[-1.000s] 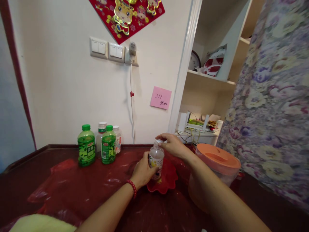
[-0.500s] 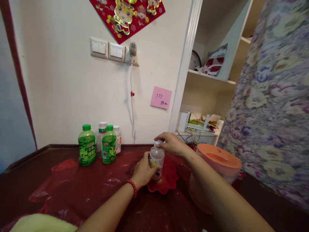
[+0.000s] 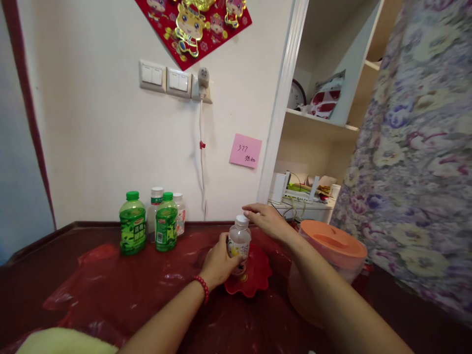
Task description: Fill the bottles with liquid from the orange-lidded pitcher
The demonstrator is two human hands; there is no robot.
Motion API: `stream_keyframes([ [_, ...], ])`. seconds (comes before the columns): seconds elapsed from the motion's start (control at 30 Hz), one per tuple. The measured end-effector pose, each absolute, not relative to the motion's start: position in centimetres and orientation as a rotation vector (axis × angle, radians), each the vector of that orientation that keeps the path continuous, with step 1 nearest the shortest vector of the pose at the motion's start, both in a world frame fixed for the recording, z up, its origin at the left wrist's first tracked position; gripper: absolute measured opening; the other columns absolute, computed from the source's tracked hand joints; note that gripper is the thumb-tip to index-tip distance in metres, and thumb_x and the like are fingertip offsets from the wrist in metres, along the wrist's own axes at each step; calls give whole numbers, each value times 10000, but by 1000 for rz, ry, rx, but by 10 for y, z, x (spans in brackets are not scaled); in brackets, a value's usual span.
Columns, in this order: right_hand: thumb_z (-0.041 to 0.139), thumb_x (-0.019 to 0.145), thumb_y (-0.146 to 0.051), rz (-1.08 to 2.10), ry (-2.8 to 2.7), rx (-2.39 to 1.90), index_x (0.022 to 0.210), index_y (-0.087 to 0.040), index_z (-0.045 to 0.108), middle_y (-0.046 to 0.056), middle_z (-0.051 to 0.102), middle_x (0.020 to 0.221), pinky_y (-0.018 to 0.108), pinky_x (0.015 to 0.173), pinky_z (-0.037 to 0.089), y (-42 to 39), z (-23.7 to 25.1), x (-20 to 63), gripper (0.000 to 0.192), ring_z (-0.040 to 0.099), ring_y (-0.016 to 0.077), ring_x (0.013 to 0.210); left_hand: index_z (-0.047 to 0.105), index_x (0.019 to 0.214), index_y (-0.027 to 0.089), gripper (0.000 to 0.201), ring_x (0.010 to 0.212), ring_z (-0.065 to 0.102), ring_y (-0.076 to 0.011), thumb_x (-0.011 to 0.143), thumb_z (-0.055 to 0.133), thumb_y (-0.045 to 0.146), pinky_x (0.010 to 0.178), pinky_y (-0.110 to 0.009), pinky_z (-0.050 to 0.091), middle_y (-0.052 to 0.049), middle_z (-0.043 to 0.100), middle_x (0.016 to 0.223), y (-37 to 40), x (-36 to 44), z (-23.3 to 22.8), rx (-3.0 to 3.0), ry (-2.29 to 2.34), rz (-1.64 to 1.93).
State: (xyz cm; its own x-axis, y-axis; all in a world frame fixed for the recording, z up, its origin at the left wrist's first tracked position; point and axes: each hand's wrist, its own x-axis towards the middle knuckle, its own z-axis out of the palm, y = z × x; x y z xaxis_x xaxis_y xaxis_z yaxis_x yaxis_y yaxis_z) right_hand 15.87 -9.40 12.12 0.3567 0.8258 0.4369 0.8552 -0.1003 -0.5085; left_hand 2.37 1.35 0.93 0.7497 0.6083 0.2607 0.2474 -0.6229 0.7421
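Note:
A clear plastic bottle (image 3: 239,235) with a white cap (image 3: 242,221) and a printed label stands upright over a red scalloped dish (image 3: 254,280). My left hand (image 3: 220,260), with a red bead bracelet at the wrist, is wrapped round the lower body of the bottle. Just right of the cap hovers my right hand (image 3: 268,220), its fingers stretched out and apart from the cap. The bottle's base is partly hidden behind my left fingers, so I cannot tell whether it touches the dish.
Two green-capped bottles (image 3: 133,223) and two white-capped clear bottles (image 3: 180,215) stand at the back left. To the right is a tub with an orange lid (image 3: 334,238). Red plastic film (image 3: 147,295) covers part of the table; a yellow cloth (image 3: 66,341) lies at the front left.
My right hand has let go of the white cap and moved slightly right, its fingers straightening. My left hand still holds the bottle in the same place.

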Motion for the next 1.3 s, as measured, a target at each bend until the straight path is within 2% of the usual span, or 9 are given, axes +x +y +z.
stream_keyframes([
  [0.07, 539, 906, -226, -1, -1486, -1863, 1169, -177, 708, 76, 713, 1165, 315, 902, 476, -93, 116, 162, 316, 650, 195, 1045, 476, 1159, 237, 475, 1026, 673, -265, 751, 697, 342, 796, -292, 465, -67, 709, 1121, 14, 24, 9, 2230, 635, 653],
  [0.17, 625, 855, -212, -6, -1474, -1845, 1052, -183, 735, 50, 733, 1064, 285, 851, 472, -87, 108, 164, 228, 654, 175, 971, 471, 1155, 237, 473, 1018, 674, -266, 749, 696, 326, 778, -292, 460, -61, 709, 1122, 14, 25, 9, 2224, 645, 649],
  [0.33, 729, 794, -353, -175, -1359, -1916, 881, -143, 703, 73, 683, 842, 320, 743, 432, -82, 105, 155, 229, 595, 202, 806, 472, 1170, 228, 484, 1028, 674, -278, 748, 698, 300, 761, -299, 454, -71, 709, 1135, 12, 24, 12, 2223, 678, 626],
  [0.47, 650, 852, -274, -138, -1380, -1893, 919, -163, 706, 75, 701, 977, 318, 821, 436, -86, 107, 151, 141, 605, 208, 934, 474, 1164, 228, 479, 1023, 676, -283, 748, 697, 309, 764, -304, 456, -68, 710, 1129, 12, 24, 11, 2223, 659, 634],
  [0.57, 600, 876, -180, -34, -1425, -1838, 1025, -190, 711, 32, 721, 1019, 260, 777, 468, -87, 105, 153, 186, 644, 152, 865, 473, 1161, 227, 478, 1011, 677, -279, 749, 697, 315, 754, -301, 458, -68, 710, 1120, 13, 25, 9, 2221, 652, 641],
  [0.77, 742, 795, -281, -199, -1317, -1846, 933, -160, 721, 80, 676, 928, 329, 818, 453, -75, 91, 153, 185, 599, 221, 925, 474, 1166, 231, 477, 1015, 677, -270, 751, 698, 300, 763, -297, 461, -69, 709, 1128, 14, 25, 7, 2219, 661, 640],
  [0.87, 727, 813, -321, -271, -1292, -1839, 931, -150, 708, 95, 663, 946, 351, 842, 439, -74, 88, 148, 209, 577, 241, 960, 475, 1153, 233, 467, 1018, 676, -264, 746, 697, 288, 793, -298, 467, -65, 711, 1118, 14, 25, 8, 2205, 644, 647],
  [1.07, 679, 840, -172, -281, -1312, -1812, 997, -194, 711, 51, 697, 1005, 303, 886, 427, -77, 85, 138, 161, 590, 196, 988, 467, 1133, 226, 437, 1003, 682, -268, 761, 677, 320, 821, -309, 474, -78, 713, 1096, 15, 26, 9, 2211, 613, 656],
  [1.3, 684, 861, -297, -376, -1167, -1847, 1009, -197, 710, 88, 683, 1014, 387, 921, 403, -70, 77, 130, 181, 545, 267, 1033, 458, 1166, 224, 495, 1000, 691, -274, 769, 660, 438, 839, -330, 501, -91, 714, 1110, 23, 27, 3, 2196, 525, 680],
])
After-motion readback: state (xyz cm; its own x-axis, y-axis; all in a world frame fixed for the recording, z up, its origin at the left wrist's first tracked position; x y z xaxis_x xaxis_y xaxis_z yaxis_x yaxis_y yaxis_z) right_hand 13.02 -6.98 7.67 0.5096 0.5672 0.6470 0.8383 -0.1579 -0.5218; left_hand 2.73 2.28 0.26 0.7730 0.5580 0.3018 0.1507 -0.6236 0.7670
